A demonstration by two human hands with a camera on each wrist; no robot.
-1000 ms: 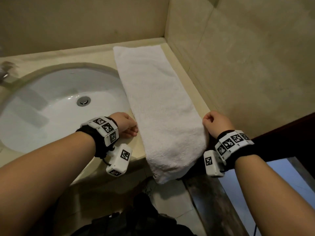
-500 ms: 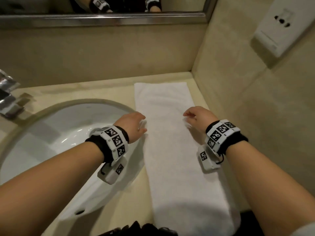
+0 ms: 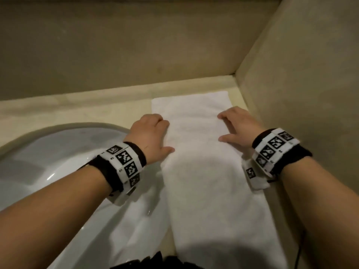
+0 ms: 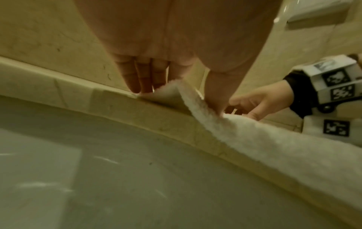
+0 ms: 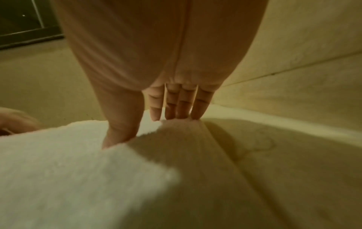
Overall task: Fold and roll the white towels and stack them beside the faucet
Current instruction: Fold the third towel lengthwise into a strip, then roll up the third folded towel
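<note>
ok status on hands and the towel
Left hand pinches towel left edge, lifting it. Right hand grips right edge. Towel folded long on counter, unrolled. Nothing in the way.

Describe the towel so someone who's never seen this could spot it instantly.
Start at the corner where the two beige walls meet, right of the white sink. On the counter lies a long folded white towel; it is the only fluffy cloth, both hands on its edges.
</note>
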